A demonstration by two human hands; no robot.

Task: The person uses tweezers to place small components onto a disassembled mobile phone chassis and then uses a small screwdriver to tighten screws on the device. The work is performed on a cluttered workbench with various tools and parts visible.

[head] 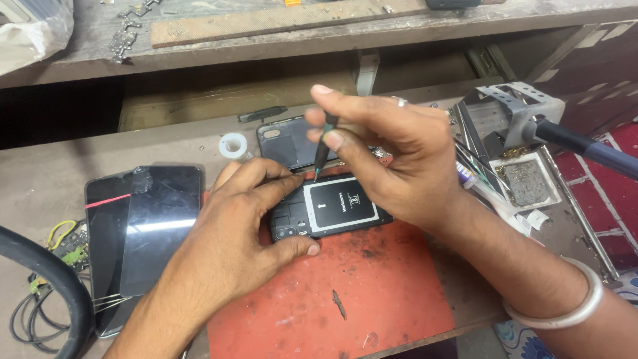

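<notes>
Currently our left hand (232, 226) clamps the opened phone (329, 209) at the red mat's (372, 279) top edge. Our right hand (392, 159) pinches a small screwdriver (323, 147), tip on the phone's upper edge.

Bare red mat (372, 292) lies open toward the near edge, while stacked phones (143, 226) crowd the left, a metal stand (512, 110) blocks the right, and a back cover (286, 139) sits behind.

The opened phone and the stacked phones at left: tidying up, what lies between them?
Only the left hand, gripping the opened phone; the stacked phones lie just beyond it, in the head view.
</notes>
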